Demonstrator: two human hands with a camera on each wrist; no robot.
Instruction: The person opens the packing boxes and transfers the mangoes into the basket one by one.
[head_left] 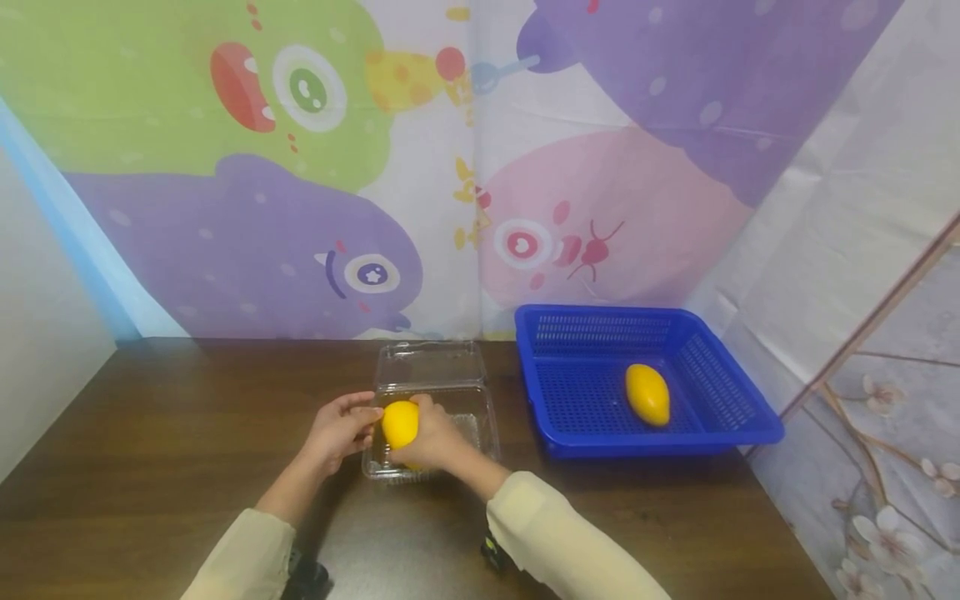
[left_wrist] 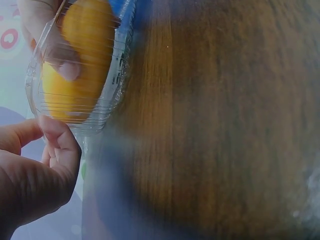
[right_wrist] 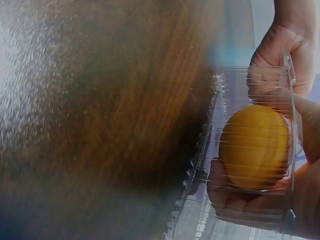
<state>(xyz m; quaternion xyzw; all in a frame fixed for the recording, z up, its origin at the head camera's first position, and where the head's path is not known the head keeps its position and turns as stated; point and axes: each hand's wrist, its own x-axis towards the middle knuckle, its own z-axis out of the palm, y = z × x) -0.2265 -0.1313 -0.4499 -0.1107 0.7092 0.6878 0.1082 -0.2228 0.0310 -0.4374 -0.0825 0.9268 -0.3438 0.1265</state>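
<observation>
A clear plastic clamshell box [head_left: 492,421] stands on the table with its lid [head_left: 431,364] folded back. My right hand [head_left: 435,437] grips a yellow mango [head_left: 400,423] inside the box, its thumb and fingers around the fruit. Through the ribbed wall in the left wrist view, yellow-orange fruit [left_wrist: 92,30] shows; I cannot tell whether a second mango lies beneath the held one. At the box's left side, my left hand [head_left: 339,429] pinches the rim between thumb and curled forefinger, as the left wrist view shows. Another mango [head_left: 647,394] lies in the blue basket [head_left: 577,375].
The blue basket is to the right of the box on the dark wooden table [head_left: 210,433]. A cloth printed with cartoon creatures [head_left: 300,217] hangs behind. Flowered sheeting [head_left: 885,467] borders the right side, and a pale wall [head_left: 45,292] the left.
</observation>
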